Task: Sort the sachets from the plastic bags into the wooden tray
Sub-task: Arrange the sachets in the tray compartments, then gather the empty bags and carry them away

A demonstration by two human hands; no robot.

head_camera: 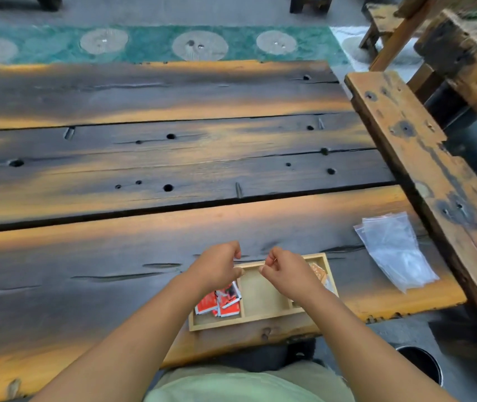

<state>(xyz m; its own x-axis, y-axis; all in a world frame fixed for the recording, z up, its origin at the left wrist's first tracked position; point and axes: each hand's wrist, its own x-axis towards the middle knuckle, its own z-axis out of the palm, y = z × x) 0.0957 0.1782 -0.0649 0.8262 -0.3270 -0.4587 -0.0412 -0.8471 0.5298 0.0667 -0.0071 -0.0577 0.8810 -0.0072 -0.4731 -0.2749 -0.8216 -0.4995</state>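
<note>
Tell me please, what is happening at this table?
A person is sorting sachets at a wooden table. The left hand and the right hand hover with curled fingers over a wooden tray; whether they pinch something small is unclear. Red and white sachets lie in the tray's left compartment, and orange sachets show in the right one. Clear plastic bags lie on the table to the right of the tray.

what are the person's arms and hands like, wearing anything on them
Both forearms are bare as far as the frame shows: no sleeves, gloves, watch or bracelet in view. The left hand and right hand wear nothing I can make out; rings would be too small to tell. A pale green shirt shows at the bottom edge.
</note>
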